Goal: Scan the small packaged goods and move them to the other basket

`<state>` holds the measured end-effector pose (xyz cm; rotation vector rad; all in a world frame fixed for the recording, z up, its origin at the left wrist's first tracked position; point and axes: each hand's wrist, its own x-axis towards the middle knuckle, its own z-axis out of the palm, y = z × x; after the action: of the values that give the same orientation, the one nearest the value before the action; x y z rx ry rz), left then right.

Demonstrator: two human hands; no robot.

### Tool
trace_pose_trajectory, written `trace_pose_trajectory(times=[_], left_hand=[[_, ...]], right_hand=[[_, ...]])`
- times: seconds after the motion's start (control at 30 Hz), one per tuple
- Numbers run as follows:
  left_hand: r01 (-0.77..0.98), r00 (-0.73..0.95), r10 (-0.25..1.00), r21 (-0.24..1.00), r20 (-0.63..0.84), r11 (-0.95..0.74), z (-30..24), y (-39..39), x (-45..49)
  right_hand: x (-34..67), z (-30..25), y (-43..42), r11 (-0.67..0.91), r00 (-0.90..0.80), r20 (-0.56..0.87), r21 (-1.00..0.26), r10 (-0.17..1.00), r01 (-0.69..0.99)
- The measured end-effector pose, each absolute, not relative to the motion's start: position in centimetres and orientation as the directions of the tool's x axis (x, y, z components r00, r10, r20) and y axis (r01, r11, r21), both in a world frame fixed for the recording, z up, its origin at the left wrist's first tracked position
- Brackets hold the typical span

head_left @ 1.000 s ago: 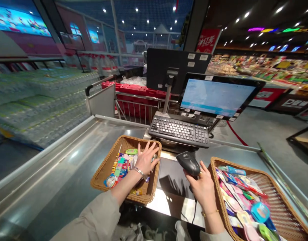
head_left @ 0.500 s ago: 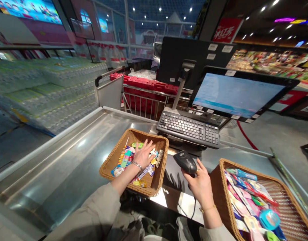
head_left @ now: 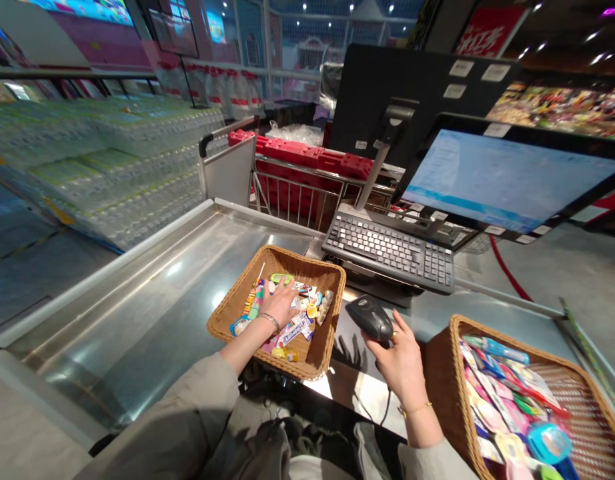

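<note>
My left hand is inside the left wicker basket, palm down, its fingers apart over small packaged goods. Around it lie a green item, a white-and-purple packet and a yellow packet. Whether the fingertips touch anything is hard to tell. My right hand is closed round a black barcode scanner, held over the counter between two baskets. A cable hangs below that hand.
A second wicker basket at the right holds several colourful packaged goods. Behind the counter stand a keyboard, a lit monitor and a metal cart. Stacked bottle packs fill the left background.
My left hand has shifted slightly left within the basket, uncovering more of the goods to its right. My right hand still holds the scanner. The view has turned slightly.
</note>
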<state>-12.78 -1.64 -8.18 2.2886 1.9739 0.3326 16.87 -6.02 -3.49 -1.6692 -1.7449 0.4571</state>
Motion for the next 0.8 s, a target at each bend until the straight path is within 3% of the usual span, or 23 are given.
trace_pose_trajectory(times=[0.2,0.43,0.8], left_hand=[[0.985,0.083,0.996,0.147,0.018,-0.085,-8.2,-0.8,-14.6],[0.988,0.156,0.984,0.016,-0.085,-0.156,-9.1,1.5,-16.5],[0.891,0.444,0.869,0.002,-0.221,-0.454,-11.2,5.8,-18.2]], right_hand=[[16.7,-3.7,-5.8,0.131,0.034,0.225,-0.677,0.974,0.724],[17.1,-4.0,-5.6,0.139,0.024,0.228,-0.668,0.973,0.731],[17.9,-5.2,-4.8,0.164,-0.008,0.239,-0.639,0.971,0.751]])
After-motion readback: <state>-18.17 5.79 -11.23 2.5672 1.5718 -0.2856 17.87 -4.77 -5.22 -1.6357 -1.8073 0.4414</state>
